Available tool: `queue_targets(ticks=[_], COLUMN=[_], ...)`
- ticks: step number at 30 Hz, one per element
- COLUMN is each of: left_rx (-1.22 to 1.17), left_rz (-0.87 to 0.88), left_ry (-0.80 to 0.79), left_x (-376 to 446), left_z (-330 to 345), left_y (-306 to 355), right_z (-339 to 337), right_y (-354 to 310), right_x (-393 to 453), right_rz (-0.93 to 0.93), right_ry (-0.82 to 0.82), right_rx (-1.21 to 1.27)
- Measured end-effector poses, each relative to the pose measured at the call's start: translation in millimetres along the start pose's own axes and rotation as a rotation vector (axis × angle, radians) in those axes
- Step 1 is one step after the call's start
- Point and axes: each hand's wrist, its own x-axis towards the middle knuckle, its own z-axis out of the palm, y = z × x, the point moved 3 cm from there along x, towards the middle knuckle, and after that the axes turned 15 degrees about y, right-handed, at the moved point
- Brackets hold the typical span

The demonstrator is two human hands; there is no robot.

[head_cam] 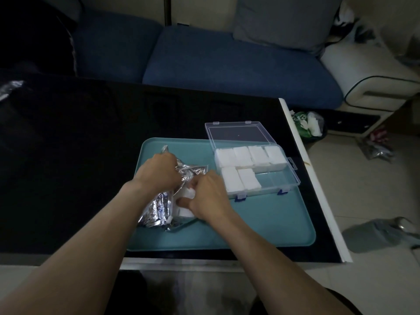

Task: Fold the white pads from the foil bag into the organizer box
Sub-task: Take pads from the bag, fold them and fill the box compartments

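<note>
- White pad (184, 193): at foil bag (159, 202) mouth, 9 o'clock of organizer box (286, 178); likely light, soft, easily creased.
- Right hand (209, 197) pinches it; take hold at an edge.
- Left hand (160, 171) grips the crinkly bag.

Dim living room in a home, seen from above a low black glass desk (91, 155) with a white edge. Behind the desk, a blue sofa (227, 71) with a grey cushion (284, 21), and to the right a white padded armrest or seat (368, 71) with dark piping. On the pale tiled floor (363, 183) beside the desk, a small waste bin (311, 126) lined with a green bag and holding white scraps, a grey slipper (377, 235), and some crumpled wrapping (375, 148).
</note>
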Motion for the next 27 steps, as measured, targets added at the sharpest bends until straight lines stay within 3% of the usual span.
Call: queue_targets(ticks=[8, 16, 20, 25, 27], left_rx=[0.061, 0.041, 0.013, -0.294, -0.434], left_rz=[0.009, -0.047, -0.011, 0.25, 0.294], left_ry=[0.021, -0.037, -0.031, 0.058, -0.009], left_x=[1.3, 1.1, -4.9, -22.3, -29.7], left_z=[-0.5, -3.5, -14.4, -34.4, -34.3], left_y=[4.2, 7.9, 20.7, 56.8, 69.6], right_z=[-20.4, -61.1, -83.4, -111.6, -115.9], right_y=[0.4, 23.3, 38.4, 62.8, 67.6], right_x=[-2.8, 4.7, 4.6, 6.3, 4.6], right_rz=[0.026, 0.293, 0.324, 0.225, 0.21], right_ry=[0.011, -0.031, -0.055, -0.072, -0.09], right_rx=[0.226, 0.663, 0.625, 0.619, 0.667])
